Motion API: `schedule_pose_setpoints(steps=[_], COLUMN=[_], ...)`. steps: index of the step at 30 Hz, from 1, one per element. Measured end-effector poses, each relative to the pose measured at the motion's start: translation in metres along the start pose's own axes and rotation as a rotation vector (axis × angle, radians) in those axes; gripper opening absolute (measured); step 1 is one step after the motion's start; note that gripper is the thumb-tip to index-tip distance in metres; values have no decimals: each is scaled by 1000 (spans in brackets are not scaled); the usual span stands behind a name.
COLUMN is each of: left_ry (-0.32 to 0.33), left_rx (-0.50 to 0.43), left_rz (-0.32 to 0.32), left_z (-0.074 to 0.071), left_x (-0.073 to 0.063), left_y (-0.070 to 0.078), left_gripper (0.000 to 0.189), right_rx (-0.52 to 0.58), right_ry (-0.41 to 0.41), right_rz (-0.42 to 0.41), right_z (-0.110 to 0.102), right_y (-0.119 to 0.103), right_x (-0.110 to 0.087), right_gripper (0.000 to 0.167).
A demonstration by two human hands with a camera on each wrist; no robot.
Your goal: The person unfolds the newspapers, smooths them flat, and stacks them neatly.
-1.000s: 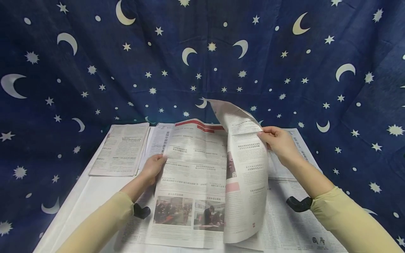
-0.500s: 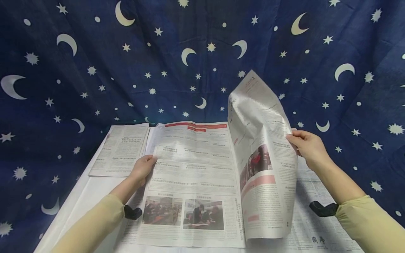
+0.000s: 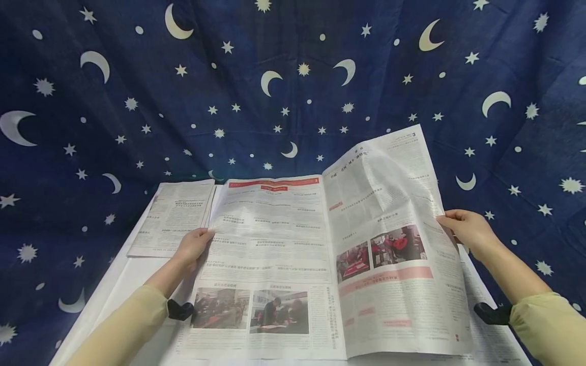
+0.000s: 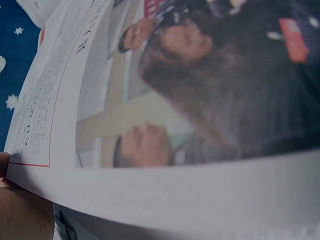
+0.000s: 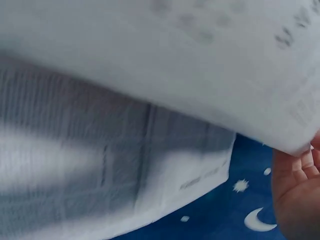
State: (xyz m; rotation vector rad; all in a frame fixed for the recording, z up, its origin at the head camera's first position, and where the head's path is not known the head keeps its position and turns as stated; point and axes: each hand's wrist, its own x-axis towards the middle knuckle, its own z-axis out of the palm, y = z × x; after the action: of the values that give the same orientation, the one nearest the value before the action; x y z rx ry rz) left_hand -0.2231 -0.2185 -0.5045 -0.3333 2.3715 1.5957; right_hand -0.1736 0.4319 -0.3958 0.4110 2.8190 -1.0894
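An opened newspaper (image 3: 270,254) spreads across the middle of the head view, its print upside down. Its left page, with a red band along the far edge and two photos, lies fairly flat. The right page (image 3: 403,305) is raised and slightly bowed, its far corner standing against the backdrop. My left hand (image 3: 194,248) pinches the left edge between thumb and fingers. With thumb and fingers, my right hand (image 3: 469,231) grips the right edge. In the right wrist view that hand (image 5: 302,195) holds the lifted page above another printed sheet (image 5: 75,150).
A small stack of folded newspapers (image 3: 176,218) lies at the back left of the white table (image 3: 110,295). More newspaper (image 3: 492,325) shows beneath the raised page on the right. A dark blue cloth (image 3: 293,101) with moons and stars hangs behind the table.
My right hand has swung the folded-over page out to the right and down, so the newspaper is now opened out. My left hand has shifted left, drawing its edge along.
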Motion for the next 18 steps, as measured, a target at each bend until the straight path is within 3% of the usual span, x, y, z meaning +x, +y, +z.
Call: schedule_pose_setpoints(steps=[8, 18], left_ry=[5, 27], left_rx=[11, 88], left_rz=[-25, -29], left_z=[-7, -13], left_x=[1, 4], left_y=[-3, -9], left_gripper=[51, 51], right_rx=[-48, -129], right_ry=[-56, 19], right_rz=[-12, 1], right_z=[0, 5], right_y=[31, 60], right_x=[5, 10], right_gripper=[53, 38])
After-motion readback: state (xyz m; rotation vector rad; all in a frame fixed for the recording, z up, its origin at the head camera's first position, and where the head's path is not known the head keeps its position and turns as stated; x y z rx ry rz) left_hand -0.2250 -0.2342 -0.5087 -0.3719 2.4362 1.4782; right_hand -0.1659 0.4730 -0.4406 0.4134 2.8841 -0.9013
